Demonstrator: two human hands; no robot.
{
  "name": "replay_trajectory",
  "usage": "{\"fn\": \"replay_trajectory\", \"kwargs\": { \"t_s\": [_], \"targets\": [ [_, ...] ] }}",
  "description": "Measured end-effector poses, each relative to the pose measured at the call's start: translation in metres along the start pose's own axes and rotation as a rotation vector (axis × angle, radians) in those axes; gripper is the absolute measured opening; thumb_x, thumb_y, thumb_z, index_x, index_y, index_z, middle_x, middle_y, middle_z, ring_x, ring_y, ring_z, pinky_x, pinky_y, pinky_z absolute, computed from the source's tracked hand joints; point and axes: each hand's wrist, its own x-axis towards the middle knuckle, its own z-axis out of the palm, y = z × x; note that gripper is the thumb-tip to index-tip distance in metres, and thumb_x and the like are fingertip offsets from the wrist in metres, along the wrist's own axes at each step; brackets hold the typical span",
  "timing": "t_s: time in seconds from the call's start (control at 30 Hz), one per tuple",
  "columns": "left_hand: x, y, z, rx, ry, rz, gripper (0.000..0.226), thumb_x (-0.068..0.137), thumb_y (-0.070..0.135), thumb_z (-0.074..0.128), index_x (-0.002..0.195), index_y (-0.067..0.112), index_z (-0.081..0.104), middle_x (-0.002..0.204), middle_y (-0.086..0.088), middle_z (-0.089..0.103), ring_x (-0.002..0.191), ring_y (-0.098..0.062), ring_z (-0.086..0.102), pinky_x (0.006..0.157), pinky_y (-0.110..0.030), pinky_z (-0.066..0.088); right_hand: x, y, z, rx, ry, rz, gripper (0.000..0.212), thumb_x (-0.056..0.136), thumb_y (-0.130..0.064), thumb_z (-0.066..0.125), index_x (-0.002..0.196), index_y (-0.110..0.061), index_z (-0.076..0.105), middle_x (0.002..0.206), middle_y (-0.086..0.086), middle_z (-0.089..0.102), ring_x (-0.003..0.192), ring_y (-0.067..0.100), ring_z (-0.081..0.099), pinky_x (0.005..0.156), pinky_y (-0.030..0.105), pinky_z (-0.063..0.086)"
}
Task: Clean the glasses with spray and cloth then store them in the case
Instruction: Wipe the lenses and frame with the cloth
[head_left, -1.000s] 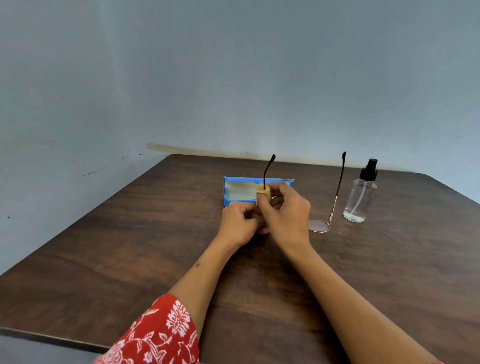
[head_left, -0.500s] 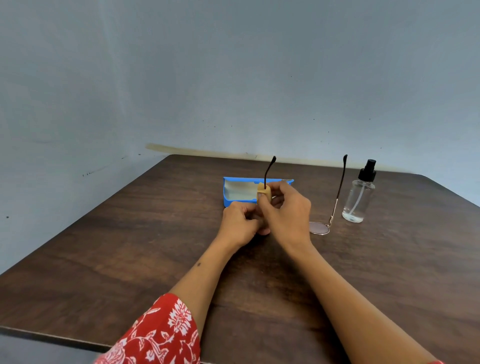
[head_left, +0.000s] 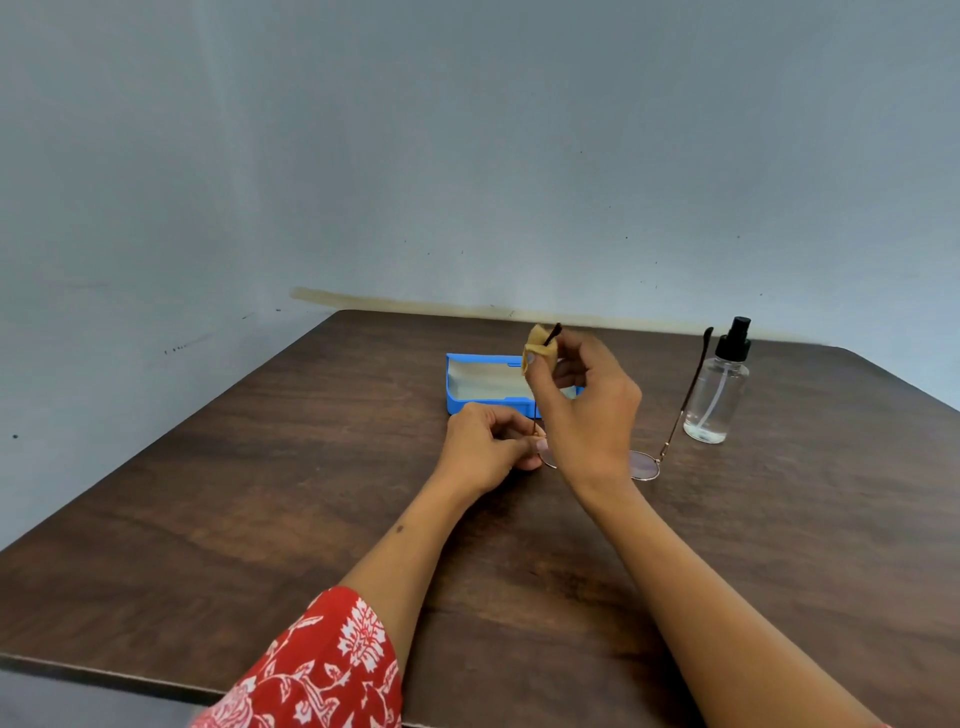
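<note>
Thin gold-rimmed glasses (head_left: 645, 465) stand lens-down on the wooden table, both temples pointing up. My left hand (head_left: 485, 447) pinches the frame near the left lens. My right hand (head_left: 587, 405) holds a small tan cloth (head_left: 537, 351) wrapped around the tip of the left temple, high above the table. The right temple stands free beside a clear spray bottle (head_left: 717, 397) with a black pump. An open blue glasses case (head_left: 480, 384) lies just behind my hands; my right hand covers its right end.
The dark wooden table (head_left: 260, 493) sits in a corner of grey walls, its front edge near my elbows. A red floral sleeve (head_left: 322, 670) covers my left upper arm.
My right hand has slid the cloth up the left temple from near the hinge to its tip. My left hand has stayed on the frame.
</note>
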Motion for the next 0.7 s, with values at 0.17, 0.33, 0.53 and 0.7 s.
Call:
{"fn": "replay_trajectory", "kwargs": {
  "t_s": [0.17,0.33,0.53,0.7],
  "targets": [
    [0.001,0.000,-0.001,0.005,0.001,0.000,0.013,0.077,-0.008,0.064,0.089,-0.005,0.068,0.077,-0.016,0.069,0.066,-0.018,0.068,0.071,-0.030,0.058,-0.004,0.009,0.001,-0.088,-0.104,0.107,0.012,0.077,-0.011,0.067,0.087,-0.018,0.067,0.066,-0.018,0.058,0.060,-0.003,0.053,0.059,0.016,0.044],
    [-0.001,0.002,0.000,-0.012,-0.012,0.002,0.012,0.074,-0.009,0.066,0.074,0.002,0.068,0.055,0.004,0.066,0.053,-0.010,0.064,0.061,-0.020,0.056,0.002,-0.004,-0.003,0.022,0.050,-0.020,0.013,0.080,-0.012,0.070,0.090,-0.018,0.064,0.074,-0.009,0.061,0.066,0.006,0.055,0.064,0.019,0.047],
    [0.000,0.001,0.000,-0.010,-0.020,0.006,0.009,0.075,-0.007,0.067,0.077,0.001,0.068,0.059,0.002,0.066,0.057,-0.013,0.065,0.065,-0.023,0.057,0.001,-0.002,-0.002,0.013,0.028,-0.004,0.011,0.080,-0.012,0.069,0.087,-0.017,0.063,0.072,-0.008,0.061,0.064,0.007,0.055,0.062,0.020,0.046],
    [0.000,0.001,-0.001,-0.016,-0.020,-0.015,0.015,0.077,-0.005,0.066,0.092,-0.004,0.067,0.080,-0.018,0.069,0.067,-0.018,0.067,0.069,-0.026,0.058,-0.003,0.006,0.000,-0.059,-0.089,0.094,0.014,0.078,-0.013,0.068,0.082,-0.024,0.062,0.069,-0.015,0.060,0.060,0.001,0.053,0.058,0.017,0.045]
  ]
}}
